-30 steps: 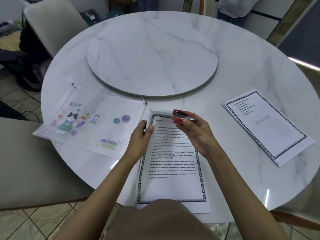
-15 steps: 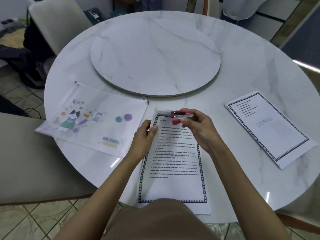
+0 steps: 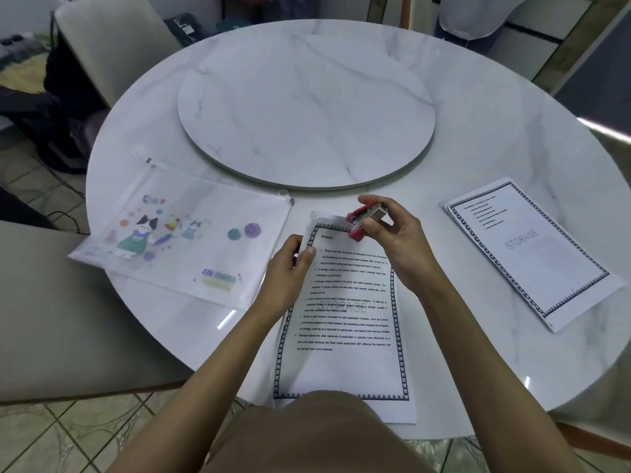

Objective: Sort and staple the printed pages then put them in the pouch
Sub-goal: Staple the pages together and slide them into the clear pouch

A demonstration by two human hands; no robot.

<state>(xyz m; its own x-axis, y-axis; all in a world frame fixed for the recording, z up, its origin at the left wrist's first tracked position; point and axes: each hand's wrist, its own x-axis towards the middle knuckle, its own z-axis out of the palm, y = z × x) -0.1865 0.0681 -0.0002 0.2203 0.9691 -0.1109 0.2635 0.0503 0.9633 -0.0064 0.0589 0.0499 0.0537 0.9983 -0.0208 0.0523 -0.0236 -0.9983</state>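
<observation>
A set of printed pages (image 3: 345, 356) with a black patterned border lies in front of me, hanging over the table's near edge. My left hand (image 3: 288, 271) pinches its upper left edge. My right hand (image 3: 392, 240) holds a small red stapler (image 3: 363, 221) just above the top of those pages, near the upper left corner. A second set of pages (image 3: 532, 254) marked STORAGE lies at the right. The translucent zip pouch (image 3: 177, 240) with cartoon cats lies flat at the left.
The round white marble table (image 3: 495, 138) carries a raised turntable (image 3: 307, 110) in its middle. A padded chair (image 3: 112, 39) stands at the far left and a bench seat (image 3: 51, 302) at the near left. A person stands beyond the table's far edge.
My right hand has tilted the stapler and brought it closer over the top left corner of the pages. The left hand keeps its pinch on the page edge.
</observation>
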